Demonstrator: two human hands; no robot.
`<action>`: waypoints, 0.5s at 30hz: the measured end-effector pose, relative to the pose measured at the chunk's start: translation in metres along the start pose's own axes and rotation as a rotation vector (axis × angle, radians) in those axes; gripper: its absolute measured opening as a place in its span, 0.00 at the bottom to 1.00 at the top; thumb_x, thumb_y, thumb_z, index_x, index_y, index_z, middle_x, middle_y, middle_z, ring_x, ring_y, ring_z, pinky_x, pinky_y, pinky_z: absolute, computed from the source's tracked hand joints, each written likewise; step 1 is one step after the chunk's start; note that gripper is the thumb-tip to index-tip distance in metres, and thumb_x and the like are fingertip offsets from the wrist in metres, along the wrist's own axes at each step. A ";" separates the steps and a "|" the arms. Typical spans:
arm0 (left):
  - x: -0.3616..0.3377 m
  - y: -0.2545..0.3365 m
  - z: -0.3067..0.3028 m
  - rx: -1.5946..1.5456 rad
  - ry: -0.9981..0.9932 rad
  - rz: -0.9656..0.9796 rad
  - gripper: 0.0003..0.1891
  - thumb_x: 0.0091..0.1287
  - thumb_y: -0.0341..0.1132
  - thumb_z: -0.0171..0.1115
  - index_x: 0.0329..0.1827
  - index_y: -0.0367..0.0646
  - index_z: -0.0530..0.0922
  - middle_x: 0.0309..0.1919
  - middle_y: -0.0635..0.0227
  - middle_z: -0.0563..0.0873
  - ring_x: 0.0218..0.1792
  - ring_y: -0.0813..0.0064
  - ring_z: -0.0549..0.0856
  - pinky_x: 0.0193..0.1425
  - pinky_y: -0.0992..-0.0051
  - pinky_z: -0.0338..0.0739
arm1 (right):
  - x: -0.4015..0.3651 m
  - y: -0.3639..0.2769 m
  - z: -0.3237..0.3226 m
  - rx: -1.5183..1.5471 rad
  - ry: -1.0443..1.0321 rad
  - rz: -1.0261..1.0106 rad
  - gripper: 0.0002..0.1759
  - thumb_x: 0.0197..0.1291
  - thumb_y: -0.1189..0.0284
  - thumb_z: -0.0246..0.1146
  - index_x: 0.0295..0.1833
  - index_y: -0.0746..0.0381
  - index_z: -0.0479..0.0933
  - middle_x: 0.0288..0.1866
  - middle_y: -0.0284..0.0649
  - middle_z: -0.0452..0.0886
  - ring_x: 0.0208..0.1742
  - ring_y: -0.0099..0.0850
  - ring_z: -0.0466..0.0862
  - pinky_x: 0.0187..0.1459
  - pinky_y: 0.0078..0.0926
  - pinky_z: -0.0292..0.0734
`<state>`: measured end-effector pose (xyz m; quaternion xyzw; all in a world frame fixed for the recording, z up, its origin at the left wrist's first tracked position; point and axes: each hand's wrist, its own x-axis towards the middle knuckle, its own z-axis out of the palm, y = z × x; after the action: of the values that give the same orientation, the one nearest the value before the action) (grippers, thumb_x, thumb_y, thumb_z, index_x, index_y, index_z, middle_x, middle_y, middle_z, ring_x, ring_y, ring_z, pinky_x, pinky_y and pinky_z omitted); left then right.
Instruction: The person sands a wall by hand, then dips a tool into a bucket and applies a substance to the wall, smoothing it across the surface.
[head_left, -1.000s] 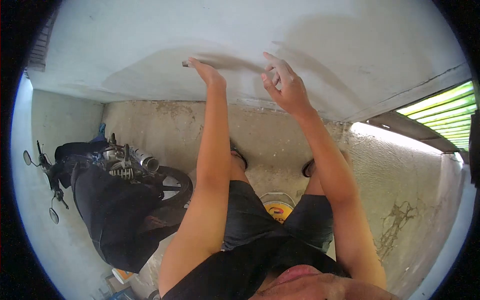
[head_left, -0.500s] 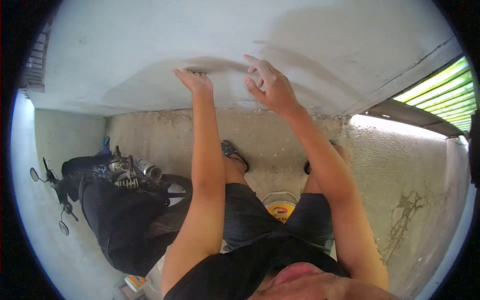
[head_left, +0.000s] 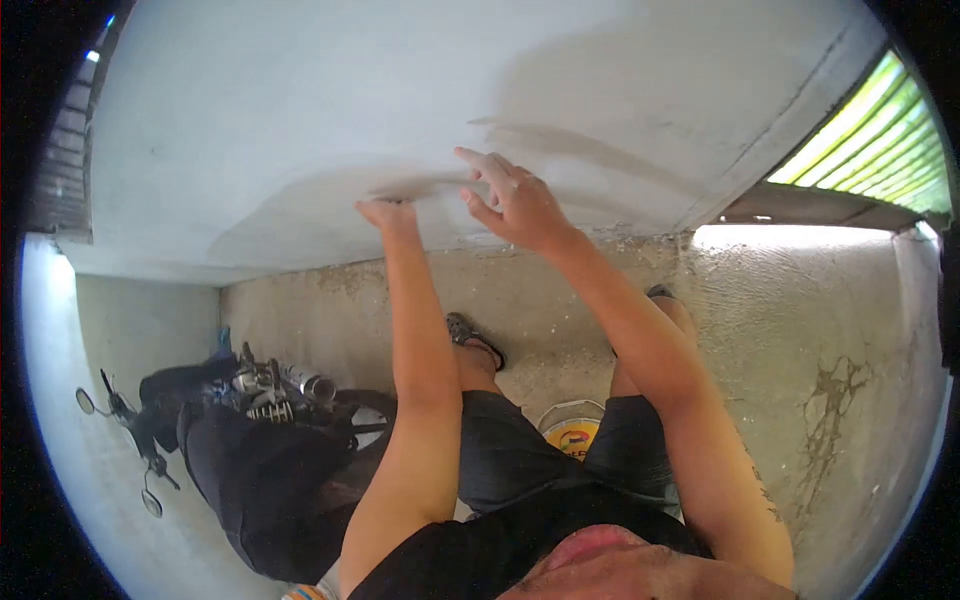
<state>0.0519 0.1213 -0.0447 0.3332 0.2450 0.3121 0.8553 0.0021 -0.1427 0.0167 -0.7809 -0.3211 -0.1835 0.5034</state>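
Note:
My left hand (head_left: 388, 212) is close to the pale wall (head_left: 300, 110), palm turned up and thumb pointing left. Its fingers look bent and foreshortened; whatever they grip, if anything, I cannot make out. To its right, my right hand (head_left: 520, 208) is raised with the index finger stretched out toward the left and the thumb apart. Whitish dust coats its fingers, and I see nothing held in it. Both hands cast shadows on the wall, and a blurred grey streak shows between them.
A motorcycle (head_left: 285, 385) under a dark cover stands on the left. Between my legs is a bucket with a yellow label (head_left: 573, 437). The concrete floor (head_left: 740, 350) has a cracked patch at right. A slatted opening (head_left: 860, 140) lets in light at upper right.
The view has tilted up, so wall, floor and motorcycle sit lower. Both hands appear lower in the picture, and my right hand has shifted left, nearer to my left hand.

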 end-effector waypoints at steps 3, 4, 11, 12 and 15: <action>-0.021 0.032 0.023 0.012 0.005 -0.092 0.45 0.78 0.68 0.28 0.85 0.40 0.57 0.82 0.53 0.62 0.81 0.48 0.63 0.84 0.42 0.55 | -0.001 0.002 0.000 0.051 0.005 0.001 0.31 0.72 0.63 0.65 0.77 0.55 0.70 0.49 0.41 0.84 0.30 0.35 0.84 0.39 0.35 0.82; -0.022 0.039 0.028 0.060 0.034 -0.051 0.44 0.79 0.67 0.27 0.85 0.42 0.57 0.80 0.52 0.65 0.80 0.48 0.64 0.84 0.43 0.56 | -0.002 0.003 -0.001 0.012 -0.006 -0.006 0.31 0.73 0.63 0.65 0.78 0.55 0.69 0.50 0.41 0.84 0.30 0.36 0.84 0.40 0.36 0.83; 0.015 0.025 -0.013 0.006 0.044 -0.102 0.45 0.78 0.67 0.28 0.87 0.40 0.52 0.84 0.50 0.56 0.84 0.48 0.56 0.86 0.41 0.47 | -0.007 -0.001 -0.009 0.031 -0.021 0.024 0.30 0.74 0.61 0.63 0.78 0.55 0.70 0.53 0.42 0.84 0.31 0.37 0.86 0.47 0.41 0.82; -0.007 0.033 0.007 0.036 0.011 -0.084 0.43 0.79 0.66 0.29 0.86 0.41 0.54 0.83 0.52 0.58 0.82 0.49 0.60 0.85 0.45 0.52 | -0.006 -0.002 -0.009 0.041 -0.019 0.011 0.30 0.74 0.61 0.63 0.78 0.55 0.70 0.53 0.42 0.84 0.31 0.37 0.86 0.47 0.41 0.82; -0.038 0.029 0.032 0.100 -0.063 0.006 0.43 0.80 0.67 0.32 0.87 0.43 0.51 0.84 0.56 0.58 0.81 0.51 0.62 0.85 0.50 0.55 | -0.006 0.003 -0.009 0.039 -0.025 0.004 0.30 0.74 0.58 0.63 0.77 0.55 0.70 0.53 0.42 0.84 0.32 0.37 0.86 0.47 0.40 0.82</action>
<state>0.0356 0.0981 0.0053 0.3858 0.2324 0.2915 0.8439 0.0003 -0.1539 0.0154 -0.7738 -0.3292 -0.1665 0.5149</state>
